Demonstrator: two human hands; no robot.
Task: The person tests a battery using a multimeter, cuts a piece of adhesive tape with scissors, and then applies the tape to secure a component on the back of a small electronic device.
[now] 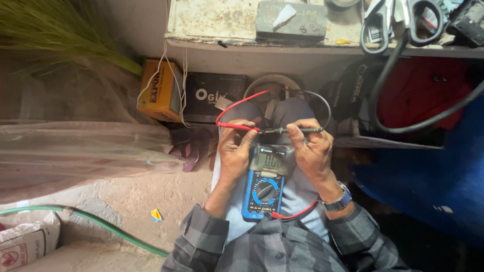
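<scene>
Hands (237, 148) on red (234, 126) and black probes (302, 130), tips seemingly touching

A green hose (108, 226) curves across the dusty floor (166, 191) beside a white sack (25, 242). An orange box (160, 90) and a black box (214, 95) sit under the shelf (302, 48), where scissors (403, 22) lie near its right end.

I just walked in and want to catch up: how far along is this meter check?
Done: the multimeter rests on the lap, display lit, leads plugged in. In hand: the left hand holds the red probe, the right hand the black probe, tips touching. Left: nothing else is probed yet.
</scene>
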